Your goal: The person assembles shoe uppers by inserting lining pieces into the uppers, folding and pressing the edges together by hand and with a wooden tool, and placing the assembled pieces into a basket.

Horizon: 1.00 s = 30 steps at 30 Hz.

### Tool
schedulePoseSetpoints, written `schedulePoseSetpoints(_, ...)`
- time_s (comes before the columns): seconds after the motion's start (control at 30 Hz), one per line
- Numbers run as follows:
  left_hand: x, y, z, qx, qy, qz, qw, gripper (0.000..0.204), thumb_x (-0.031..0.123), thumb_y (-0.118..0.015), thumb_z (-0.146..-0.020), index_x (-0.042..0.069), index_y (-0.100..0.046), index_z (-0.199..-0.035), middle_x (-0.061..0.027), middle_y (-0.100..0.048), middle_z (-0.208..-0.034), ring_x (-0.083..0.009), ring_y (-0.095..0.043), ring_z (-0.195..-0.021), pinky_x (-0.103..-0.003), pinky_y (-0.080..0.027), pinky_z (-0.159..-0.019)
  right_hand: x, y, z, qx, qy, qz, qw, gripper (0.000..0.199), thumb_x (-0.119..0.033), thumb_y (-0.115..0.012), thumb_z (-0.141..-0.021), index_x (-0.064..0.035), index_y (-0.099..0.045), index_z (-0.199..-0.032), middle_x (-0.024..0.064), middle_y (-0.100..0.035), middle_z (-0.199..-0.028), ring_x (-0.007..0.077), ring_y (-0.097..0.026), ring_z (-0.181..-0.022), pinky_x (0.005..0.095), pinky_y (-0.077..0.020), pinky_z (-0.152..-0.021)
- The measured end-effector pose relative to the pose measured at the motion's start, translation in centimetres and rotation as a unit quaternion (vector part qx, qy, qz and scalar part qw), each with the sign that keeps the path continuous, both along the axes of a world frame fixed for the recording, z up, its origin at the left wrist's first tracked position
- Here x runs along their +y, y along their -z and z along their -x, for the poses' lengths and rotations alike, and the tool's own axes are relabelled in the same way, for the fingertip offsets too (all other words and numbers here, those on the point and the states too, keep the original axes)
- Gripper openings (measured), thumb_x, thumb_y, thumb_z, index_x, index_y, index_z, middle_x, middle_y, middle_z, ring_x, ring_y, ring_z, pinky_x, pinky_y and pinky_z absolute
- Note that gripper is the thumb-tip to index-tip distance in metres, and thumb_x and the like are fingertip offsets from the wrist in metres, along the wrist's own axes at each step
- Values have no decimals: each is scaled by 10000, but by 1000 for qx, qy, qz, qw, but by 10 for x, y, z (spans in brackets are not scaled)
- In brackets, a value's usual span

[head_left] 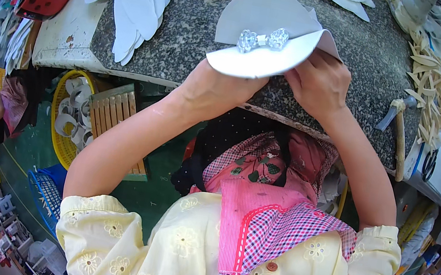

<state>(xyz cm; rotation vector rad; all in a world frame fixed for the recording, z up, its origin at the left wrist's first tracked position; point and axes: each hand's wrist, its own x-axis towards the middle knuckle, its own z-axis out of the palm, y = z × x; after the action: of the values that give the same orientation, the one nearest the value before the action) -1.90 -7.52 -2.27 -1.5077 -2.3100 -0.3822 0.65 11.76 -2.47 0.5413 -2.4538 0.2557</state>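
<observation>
Upper (267, 34), grey-white with twin clear gems, lying at the worktop's (191, 33) near edge: both hands are folding its rim, left hand (214, 87) gripping beneath, fingers hidden, right hand (318, 81) pinching the right end; next probably calling for firm, even pressing.

Both hands, L (214, 87) & R (318, 84), grip white shoe piece (262, 60) w/ crystal ornament (263, 40).

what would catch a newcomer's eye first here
Both hands, the left hand and right hand, grip a curved white-grey piece bearing two clear gem ornaments, at the edge of a speckled stone slab. A hammer lies to the right, a yellow basket below left.
</observation>
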Motion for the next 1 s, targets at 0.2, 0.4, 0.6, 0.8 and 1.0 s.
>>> schedulePoseSetpoints(0.2,-3,1,1,-8,-9,25,1000,262,80,-529,-668,64,-540,-929,-51,-548,-876,-207,-561,-803,-297,-471,-682,0,7,-2,11,-69,6,998,116,-132,-663,-632,-110,-597,-725,11,-567,-688,180,-569,-633,296,-453,-563)
schedulePoseSetpoints(0.4,-3,3,-3,0,-25,45,999,286,72,-531,-671,56,-535,-957,-62,-538,-847,-218,-546,-780,-294,-462,-687,6,6,-5,2,-120,-17,993,138,-100,-649,-634,-99,-608,-766,17,-583,-712,170,-566,-627,279,-453,-559)
schedulePoseSetpoints(0.6,-2,4,-6,18,-7,-69,997,357,48,-525,-688,27,-523,-1044,-108,-565,-916,-242,-571,-840,-308,-479,-698,7,0,-13,-58,-88,94,990,237,-118,-642,-665,-91,-585,-894,64,-610,-759,200,-604,-638,305,-478,-557)
schedulePoseSetpoints(0.8,-1,1,-8,-36,-17,-41,998,322,33,-533,-681,23,-546,-1002,-122,-563,-975,-290,-583,-828,-334,-491,-676,10,0,-15,-86,-76,137,984,292,-82,-615,-675,-94,-543,-958,76,-612,-742,219,-604,-614,309,-477,-541)
schedulePoseSetpoints(1.0,-3,2,-5,-65,-29,-41,997,337,12,-554,-621,44,-560,-956,-84,-539,-877,-249,-542,-833,-331,-466,-668,11,5,-16,-87,-100,156,979,245,-55,-600,-661,-75,-551,-900,65,-604,-737,214,-595,-615,306,-477,-551)
